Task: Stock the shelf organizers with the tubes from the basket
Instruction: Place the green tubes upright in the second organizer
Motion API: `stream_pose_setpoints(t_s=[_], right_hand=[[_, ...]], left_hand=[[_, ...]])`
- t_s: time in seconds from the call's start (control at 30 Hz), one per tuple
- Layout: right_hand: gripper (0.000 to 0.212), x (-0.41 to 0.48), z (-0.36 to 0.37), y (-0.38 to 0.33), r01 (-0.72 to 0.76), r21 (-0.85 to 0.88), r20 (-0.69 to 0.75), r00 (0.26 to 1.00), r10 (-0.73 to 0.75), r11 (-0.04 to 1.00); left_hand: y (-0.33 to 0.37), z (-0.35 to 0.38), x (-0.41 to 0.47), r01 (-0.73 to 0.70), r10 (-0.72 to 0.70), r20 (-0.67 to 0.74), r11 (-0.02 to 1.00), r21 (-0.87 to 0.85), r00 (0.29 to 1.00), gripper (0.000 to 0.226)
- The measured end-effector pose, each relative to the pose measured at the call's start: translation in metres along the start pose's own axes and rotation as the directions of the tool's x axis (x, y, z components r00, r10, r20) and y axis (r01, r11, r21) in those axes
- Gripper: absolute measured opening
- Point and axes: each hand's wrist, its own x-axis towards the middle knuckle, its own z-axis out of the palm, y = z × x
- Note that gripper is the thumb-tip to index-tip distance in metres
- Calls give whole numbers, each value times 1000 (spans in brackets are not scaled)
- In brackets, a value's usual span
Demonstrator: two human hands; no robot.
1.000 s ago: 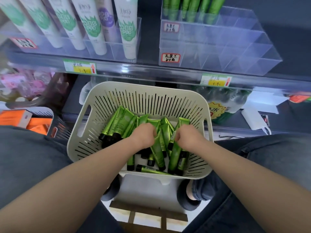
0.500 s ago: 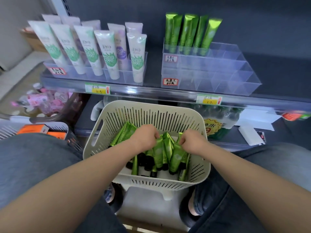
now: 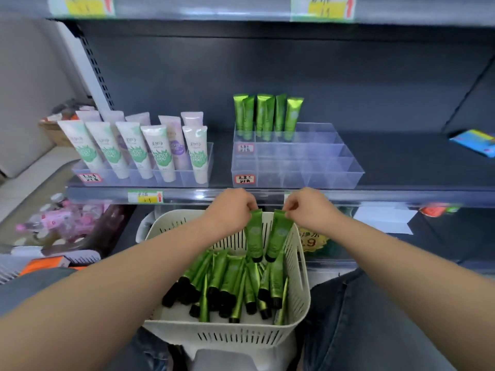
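A cream slotted basket (image 3: 241,336) sits between my knees with several green tubes with black caps (image 3: 227,285) lying in it. My left hand (image 3: 230,210) pinches the flat end of one green tube (image 3: 254,236), which hangs cap down above the basket. My right hand (image 3: 308,210) pinches a second green tube (image 3: 278,236) the same way, right beside the first. On the shelf above stands a clear divided organizer (image 3: 297,164). Its back row holds several upright green tubes (image 3: 267,113); its front compartments hold nothing.
Another clear organizer (image 3: 150,172) at shelf left holds several white and lilac tubes. A blue packet (image 3: 474,141) lies at shelf right. A lower shelf with pink items (image 3: 61,220) is at left, white boxes (image 3: 383,218) at right. My jeans-clad knees flank the basket.
Both hands have risen out of the basket, each lifting one green tube by its flat end. My view has tilted up, so more of the shelf shows.
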Motion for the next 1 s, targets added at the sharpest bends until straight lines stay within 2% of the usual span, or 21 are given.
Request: stream_pose_setpoints(t_s=[0.3, 0.7, 1.0], right_hand=[[17, 11, -78, 9, 4, 26, -188, 982, 1, 1000], [18, 43, -149, 25, 66, 21, -377, 925, -53, 998], [19, 85, -170, 47, 42, 48, -478, 878, -14, 998]], left_hand=[[45, -46, 35, -62, 57, -160, 998, -23, 985, 27], [85, -80, 93, -139, 108, -394, 989, -50, 913, 29], [93, -77, 156, -198, 167, -447, 980, -22, 879, 26]])
